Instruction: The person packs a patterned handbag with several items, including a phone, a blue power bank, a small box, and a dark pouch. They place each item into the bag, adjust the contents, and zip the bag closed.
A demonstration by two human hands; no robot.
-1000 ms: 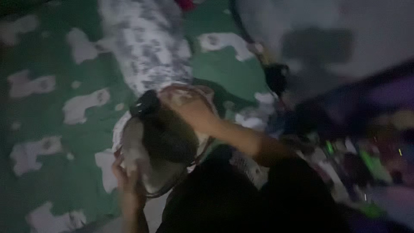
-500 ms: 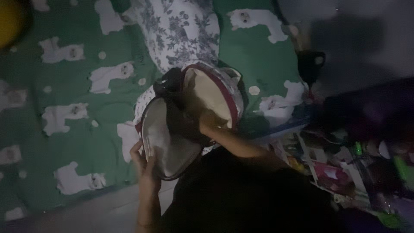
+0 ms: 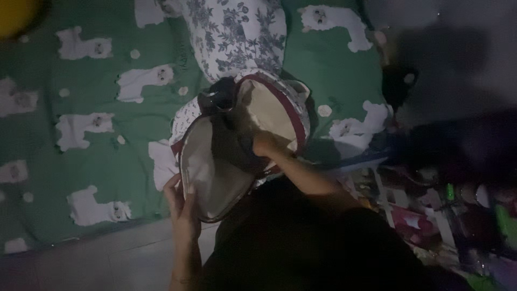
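- Since half a second ago, little shifts: the view slides slightly, the pouch opens a touch wider, and both hands keep their places.
- Green bedsheet (image 3: 107, 161) with white animal shapes fills the left and far side.
- Floral pillow (image 3: 237, 37) lies far, just beyond the pouch.
- Round zip pouch (image 3: 237, 145), red-edged with pale lining, lies open on the sheet's near edge.
- Left hand (image 3: 180, 207) is clamped on the pouch's near rim, fingers curled.
- Right hand (image 3: 265, 145) reaches inside the pouch; whether it grips anything, I cannot tell.
- Clutter (image 3: 458, 210) sits right.
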